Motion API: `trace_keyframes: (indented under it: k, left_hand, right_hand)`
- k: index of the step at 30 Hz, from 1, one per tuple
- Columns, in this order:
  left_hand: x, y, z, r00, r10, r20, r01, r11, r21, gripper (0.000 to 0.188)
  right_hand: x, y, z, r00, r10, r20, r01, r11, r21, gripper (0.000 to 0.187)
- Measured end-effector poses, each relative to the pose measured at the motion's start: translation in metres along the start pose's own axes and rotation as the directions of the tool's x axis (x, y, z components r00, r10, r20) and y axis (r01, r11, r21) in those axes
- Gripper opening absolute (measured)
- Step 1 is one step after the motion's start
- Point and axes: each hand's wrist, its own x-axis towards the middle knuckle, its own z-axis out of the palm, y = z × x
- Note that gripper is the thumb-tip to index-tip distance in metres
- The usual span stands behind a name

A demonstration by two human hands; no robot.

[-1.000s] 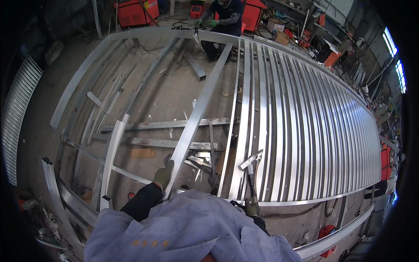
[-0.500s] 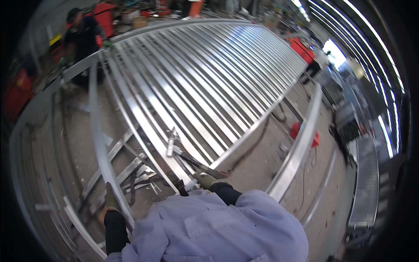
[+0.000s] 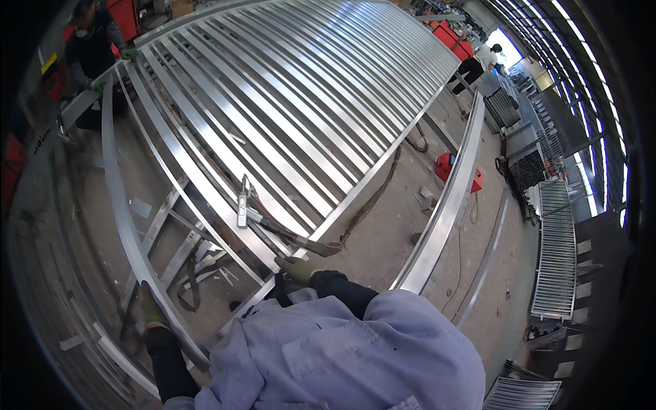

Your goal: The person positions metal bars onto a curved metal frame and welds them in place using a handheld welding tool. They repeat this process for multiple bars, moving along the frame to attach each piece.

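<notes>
My left hand (image 3: pixel 152 309), in a green glove, is closed along the outer side of a long silver metal bar (image 3: pixel 124 219). My right hand (image 3: pixel 298 268), also gloved, grips the near edge of a large slatted metal frame (image 3: pixel 273 137), by the end of a slat. A silver-headed tool (image 3: pixel 243 210) with a cable, torch-like in shape, lies across the slats just ahead of the right hand. The bar runs from my left side to the far left, where a co-worker (image 3: pixel 96 51) has gloved hands at the frame's corner. My fingertips are partly hidden.
Cut metal pieces (image 3: pixel 205 263) lie on the floor between bar and frame. A thick metal rail (image 3: pixel 444 219) extends on the right, beside a red box (image 3: pixel 459 171). Another person (image 3: pixel 476 67) bends at the far right. Slatted panels (image 3: pixel 555 249) stand farther right.
The view has swung, so the frame, bar and far co-worker now appear farther left and higher. Both hands stay on the same metal parts.
</notes>
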Motion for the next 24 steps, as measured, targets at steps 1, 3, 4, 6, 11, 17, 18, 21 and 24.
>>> trace_keyframes:
  k: [1,3,4,6,11,17,18,21,24]
  left_hand:
    - [-0.001,-0.003,-0.001,1.000,-0.002,-0.015,0.002,1.000,-0.017,0.084]
    - [-0.012,0.001,0.006,0.999,-0.008,-0.052,0.009,1.000,0.017,0.085]
    - [-0.016,0.005,0.017,0.998,-0.017,-0.060,0.019,0.999,0.036,0.085]
    - [-0.036,0.013,0.043,0.996,-0.060,-0.071,0.060,0.998,0.002,0.082]
    - [-0.021,0.020,0.046,0.974,0.197,0.115,-0.218,0.952,0.213,0.061]
    - [0.031,-0.010,0.104,0.886,0.451,0.108,-0.334,0.461,0.822,0.054]
    - [0.034,-0.006,0.122,0.935,0.355,0.017,-0.228,0.562,0.795,0.056]
    - [0.044,-0.028,0.145,0.947,0.321,-0.028,-0.216,0.698,0.682,0.054]
    - [0.062,-0.027,0.179,0.985,0.131,-0.113,-0.068,0.895,0.442,0.079]
  right_hand:
    - [0.000,-0.010,0.004,0.999,-0.040,0.031,0.040,0.999,-0.002,0.089]
    - [-0.002,-0.030,0.011,0.998,-0.033,0.046,0.033,0.999,0.002,0.088]
    - [0.007,-0.029,0.012,0.991,-0.100,0.084,0.101,0.995,-0.014,0.083]
    - [0.022,-0.037,0.023,0.989,-0.097,0.114,0.100,0.995,-0.023,0.069]
    - [0.101,-0.017,0.040,0.578,-0.691,0.435,0.804,0.389,-0.450,0.050]
    - [0.081,-0.128,0.088,0.935,-0.205,0.290,0.228,0.972,-0.047,0.053]
    - [0.078,-0.137,0.098,0.928,-0.211,0.307,0.236,0.971,-0.045,0.059]
    - [0.086,-0.139,0.127,0.894,-0.184,0.409,0.247,0.963,-0.108,0.068]
    - [0.111,-0.123,0.133,0.845,-0.135,0.517,0.252,0.954,-0.164,0.076]
